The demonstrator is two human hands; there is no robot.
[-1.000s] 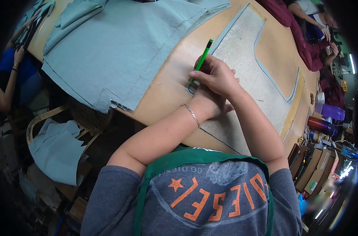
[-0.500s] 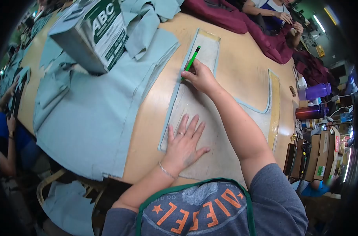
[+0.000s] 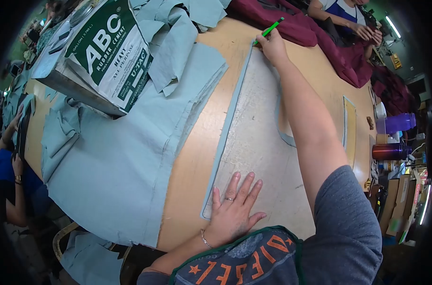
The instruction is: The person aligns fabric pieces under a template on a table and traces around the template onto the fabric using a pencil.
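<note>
A pale pattern board (image 3: 258, 123) with a wide U-shaped cutout lies on light blue-grey fabric (image 3: 224, 135), which shows as a narrow strip along its edges. My right hand (image 3: 273, 47) pinches a slim green pencil (image 3: 272, 29) with a dark upper end. Its lower end is at the far left corner of the board. Flat on the near part of the board rests my left hand (image 3: 235, 206), fingers spread, with a ring and a bracelet on it. My right forearm hides part of the board and its cutout.
Stacked blue-grey fabric (image 3: 116, 166) covers the left of the wooden table (image 3: 190, 159), with a rubber cement can (image 3: 111, 57) on it. Maroon fabric (image 3: 273, 21) lies at the back, near another person's hands (image 3: 368, 34). Purple bottles (image 3: 400, 123) stand right. Another person's arm (image 3: 17, 166) shows left.
My right hand has moved away from me along the board's left edge to its far corner, pencil still pinched. The view has shifted; my left hand still lies flat on the board.
</note>
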